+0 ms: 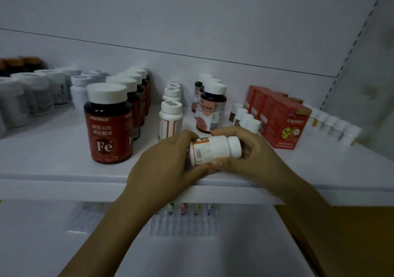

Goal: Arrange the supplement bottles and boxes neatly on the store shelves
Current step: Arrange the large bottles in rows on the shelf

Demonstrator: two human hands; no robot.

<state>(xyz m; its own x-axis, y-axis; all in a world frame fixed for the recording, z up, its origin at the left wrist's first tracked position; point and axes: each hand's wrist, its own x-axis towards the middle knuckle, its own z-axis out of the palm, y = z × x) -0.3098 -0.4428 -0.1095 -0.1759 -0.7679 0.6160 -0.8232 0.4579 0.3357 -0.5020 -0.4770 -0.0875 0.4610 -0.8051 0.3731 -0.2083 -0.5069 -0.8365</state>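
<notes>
White plastic bottle (215, 150) lies on its side in both hands, cap pointing right, barcode strip facing up. It sits just over the front part of the shelf (64, 170); can't tell if it touches the board.

Head view, the only 1:
- Left hand (164, 161) wraps the base end, fingers (183, 136) curled over the top, thumb below.
- Right hand (251, 155) grips the cap end, curled round it, thumb pressed under the body.
- Just beyond the left fingertips is a row of matching orange-label bottles (170, 121), upright, front 1 very near the knuckles.
- Just beyond the right fingertips is a dark bottle with a pink label (212, 110).
- Left of the left hand, apart, a dark red Fe bottle (108, 125) heads its own row.
- Right of the right hand are the red boxes (285, 123), near, with small white-capped bottles (245, 116) between.

Risks, my guess:
- Knuckles are crowded against the front orange-label bottle, so pushing forward to stand the held 1 up could tip it and knock the row behind.
- The bottle is near the shelf lip; a loose regrip during the turn could drop it to the lower level.
- It may end with the label facing backward.

Hard to see:
- The held bottle's front label is turned away and its base is covered by the left palm.
- The grey bottles (32, 97) at far left are blurred.
- The items on the lower shelf (185, 209) are dim and partly behind the forearms.
- The back of each row is hidden by the front 1.
</notes>
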